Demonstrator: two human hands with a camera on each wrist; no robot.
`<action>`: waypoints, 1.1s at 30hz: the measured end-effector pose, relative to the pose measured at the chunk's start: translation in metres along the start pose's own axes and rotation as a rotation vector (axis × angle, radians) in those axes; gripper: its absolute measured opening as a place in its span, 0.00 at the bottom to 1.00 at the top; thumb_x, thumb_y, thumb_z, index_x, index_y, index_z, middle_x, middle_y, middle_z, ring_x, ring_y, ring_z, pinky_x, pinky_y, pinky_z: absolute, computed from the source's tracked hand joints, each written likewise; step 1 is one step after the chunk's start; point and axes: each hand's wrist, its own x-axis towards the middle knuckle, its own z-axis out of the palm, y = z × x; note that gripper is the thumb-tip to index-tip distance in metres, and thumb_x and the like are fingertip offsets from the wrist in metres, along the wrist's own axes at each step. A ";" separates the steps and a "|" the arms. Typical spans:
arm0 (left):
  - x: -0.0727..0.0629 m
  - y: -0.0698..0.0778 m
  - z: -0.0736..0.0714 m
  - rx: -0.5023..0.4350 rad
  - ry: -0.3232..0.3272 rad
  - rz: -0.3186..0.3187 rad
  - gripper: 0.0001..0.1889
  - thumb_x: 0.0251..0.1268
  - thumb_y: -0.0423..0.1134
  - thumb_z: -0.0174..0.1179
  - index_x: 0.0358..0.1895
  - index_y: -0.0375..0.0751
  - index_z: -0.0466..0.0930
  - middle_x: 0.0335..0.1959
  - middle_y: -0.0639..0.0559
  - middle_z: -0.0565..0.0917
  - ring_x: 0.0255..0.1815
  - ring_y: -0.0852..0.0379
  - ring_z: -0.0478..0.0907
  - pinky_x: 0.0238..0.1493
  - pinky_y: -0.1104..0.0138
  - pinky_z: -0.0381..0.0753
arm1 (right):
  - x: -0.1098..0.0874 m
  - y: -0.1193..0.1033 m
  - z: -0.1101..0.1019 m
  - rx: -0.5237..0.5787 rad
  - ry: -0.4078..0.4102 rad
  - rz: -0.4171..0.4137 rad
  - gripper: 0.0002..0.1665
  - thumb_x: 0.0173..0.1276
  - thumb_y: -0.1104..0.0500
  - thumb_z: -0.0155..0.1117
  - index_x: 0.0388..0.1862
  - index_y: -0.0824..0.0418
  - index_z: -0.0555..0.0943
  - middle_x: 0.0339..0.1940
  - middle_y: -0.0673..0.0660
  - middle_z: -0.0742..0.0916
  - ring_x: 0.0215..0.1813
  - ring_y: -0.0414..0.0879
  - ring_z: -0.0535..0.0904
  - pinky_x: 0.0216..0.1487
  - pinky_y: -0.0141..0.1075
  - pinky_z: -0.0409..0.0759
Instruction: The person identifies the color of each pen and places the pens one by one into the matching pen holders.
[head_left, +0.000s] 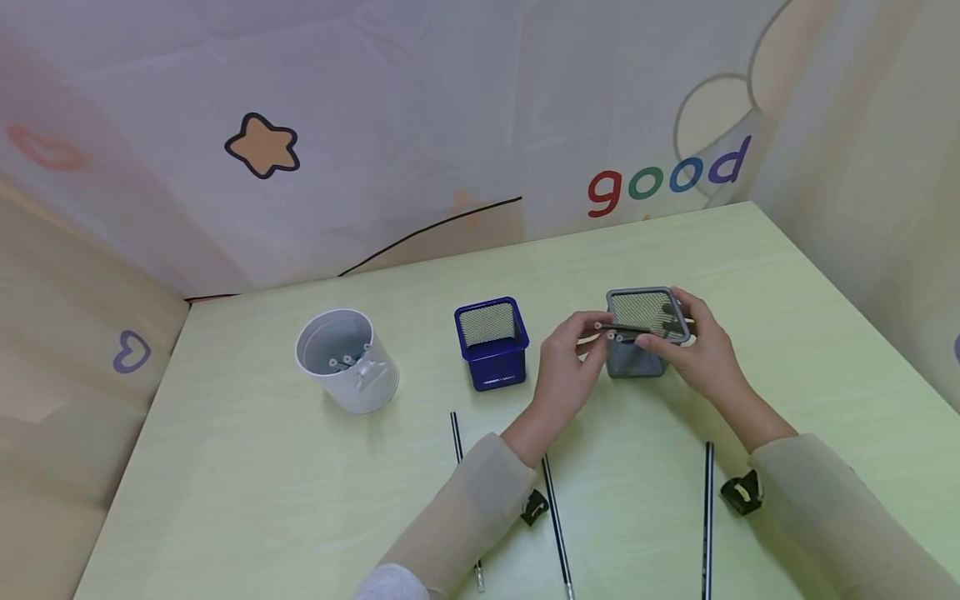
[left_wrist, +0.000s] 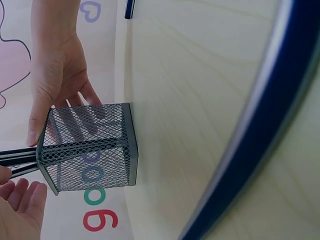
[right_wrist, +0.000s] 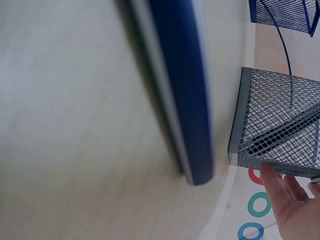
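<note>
In the head view, a grey mesh pen holder (head_left: 636,362) stands at the right with several dark pencils (head_left: 633,327) leaning in it. My right hand (head_left: 703,354) grips its right side, thumb in front and fingers behind. My left hand (head_left: 562,362) is at the holder's left rim, where its fingers pinch a pencil by its upper end. In the left wrist view, pencils (left_wrist: 17,157) stick out of the holder's mouth beside the left fingertips. The right wrist view shows right fingers (right_wrist: 272,185) against the mesh side (right_wrist: 285,115).
A blue mesh holder (head_left: 498,367) stands left of the grey one. Further left, a white cup (head_left: 360,387) contains several pencils. Striped pencils lie on the table (head_left: 247,467), one (head_left: 708,517) near the right forearm. Small black pieces (head_left: 742,492) are by both wrists.
</note>
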 end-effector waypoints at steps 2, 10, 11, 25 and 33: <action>0.000 0.000 0.000 -0.015 -0.010 -0.012 0.12 0.66 0.26 0.54 0.51 0.31 0.76 0.49 0.40 0.81 0.51 0.50 0.81 0.50 0.75 0.79 | 0.000 0.000 0.000 0.001 0.000 0.003 0.53 0.63 0.48 0.66 0.76 0.62 0.47 0.67 0.71 0.67 0.60 0.64 0.65 0.48 0.41 0.73; -0.002 0.001 -0.003 0.009 -0.036 -0.018 0.13 0.66 0.27 0.53 0.52 0.31 0.75 0.51 0.40 0.81 0.53 0.50 0.80 0.50 0.76 0.78 | 0.000 0.000 0.000 0.003 -0.003 0.010 0.53 0.63 0.46 0.65 0.76 0.61 0.46 0.67 0.71 0.66 0.62 0.64 0.64 0.50 0.46 0.72; -0.002 0.001 -0.003 0.015 -0.039 -0.019 0.13 0.66 0.27 0.53 0.52 0.32 0.75 0.51 0.41 0.81 0.53 0.50 0.80 0.50 0.77 0.78 | 0.000 0.001 0.000 0.002 -0.004 0.011 0.54 0.63 0.46 0.65 0.76 0.61 0.46 0.67 0.71 0.66 0.62 0.64 0.64 0.50 0.46 0.72; -0.007 0.005 -0.018 0.093 -0.048 -0.043 0.14 0.64 0.26 0.56 0.53 0.32 0.73 0.51 0.41 0.80 0.54 0.51 0.78 0.49 0.74 0.79 | 0.002 -0.002 0.000 -0.015 -0.008 0.004 0.54 0.63 0.46 0.65 0.76 0.62 0.46 0.67 0.72 0.66 0.62 0.65 0.64 0.52 0.51 0.71; -0.015 0.016 -0.037 0.178 -0.119 -0.093 0.18 0.64 0.30 0.57 0.57 0.32 0.71 0.56 0.42 0.77 0.58 0.50 0.75 0.54 0.68 0.79 | 0.000 -0.001 -0.001 -0.038 -0.009 -0.003 0.53 0.65 0.45 0.63 0.76 0.63 0.45 0.67 0.73 0.66 0.61 0.66 0.65 0.52 0.53 0.71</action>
